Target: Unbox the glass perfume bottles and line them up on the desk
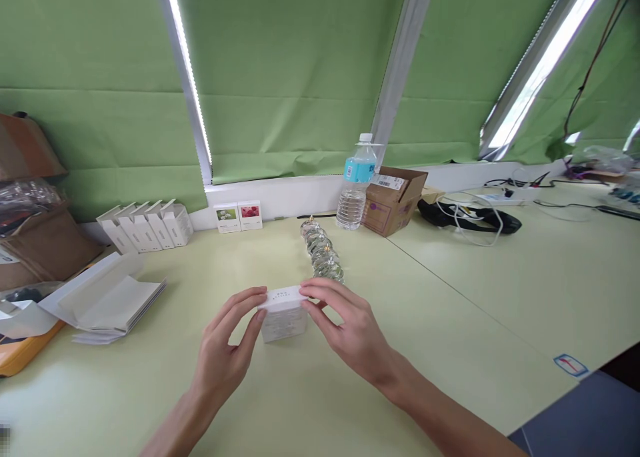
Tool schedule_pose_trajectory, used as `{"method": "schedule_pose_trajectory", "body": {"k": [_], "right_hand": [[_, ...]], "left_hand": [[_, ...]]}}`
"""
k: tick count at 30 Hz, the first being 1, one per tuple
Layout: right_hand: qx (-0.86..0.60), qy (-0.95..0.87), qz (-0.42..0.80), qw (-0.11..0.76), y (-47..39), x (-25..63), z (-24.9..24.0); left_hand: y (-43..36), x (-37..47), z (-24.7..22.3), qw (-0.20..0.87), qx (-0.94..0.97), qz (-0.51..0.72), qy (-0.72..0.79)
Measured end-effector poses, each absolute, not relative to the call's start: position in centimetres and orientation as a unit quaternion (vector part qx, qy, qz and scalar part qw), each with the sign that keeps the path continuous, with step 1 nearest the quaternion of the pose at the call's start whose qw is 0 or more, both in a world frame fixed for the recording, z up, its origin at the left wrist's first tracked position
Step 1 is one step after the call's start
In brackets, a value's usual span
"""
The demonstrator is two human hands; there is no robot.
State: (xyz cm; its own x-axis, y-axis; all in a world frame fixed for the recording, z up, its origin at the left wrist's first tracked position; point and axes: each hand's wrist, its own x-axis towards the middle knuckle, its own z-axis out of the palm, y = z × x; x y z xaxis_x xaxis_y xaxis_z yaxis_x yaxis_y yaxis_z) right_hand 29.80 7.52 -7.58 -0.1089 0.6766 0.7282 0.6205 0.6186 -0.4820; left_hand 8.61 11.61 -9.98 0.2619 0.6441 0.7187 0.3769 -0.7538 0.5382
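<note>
A small white box [284,318] with fine print on its top and front stands on the pale table in the middle of the view. My left hand [229,343] pinches its left upper edge between thumb and fingers. On the opposite side, my right hand [350,323] grips the right upper corner with thumb and fingers. Just behind the box, a row of shiny clear glass pieces [320,247] runs away towards the wall.
White cartons [145,227] stand in a row at the back left, beside two picture boxes [239,217]. Folded white card sheets [107,297] lie left. A water bottle [354,190], brown box [393,200] and black item with cable [470,218] are behind right.
</note>
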Motion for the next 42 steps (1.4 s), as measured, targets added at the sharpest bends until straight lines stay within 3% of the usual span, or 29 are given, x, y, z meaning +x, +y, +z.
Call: {"method": "schedule_pose_trajectory", "body": {"k": [42], "right_hand": [[-0.434,-0.75,0.006,0.499,7.75,29.58,-7.82]], "left_hand": [[11.51,8.4,-9.93,0.099,0.797,0.518,0.293]]}}
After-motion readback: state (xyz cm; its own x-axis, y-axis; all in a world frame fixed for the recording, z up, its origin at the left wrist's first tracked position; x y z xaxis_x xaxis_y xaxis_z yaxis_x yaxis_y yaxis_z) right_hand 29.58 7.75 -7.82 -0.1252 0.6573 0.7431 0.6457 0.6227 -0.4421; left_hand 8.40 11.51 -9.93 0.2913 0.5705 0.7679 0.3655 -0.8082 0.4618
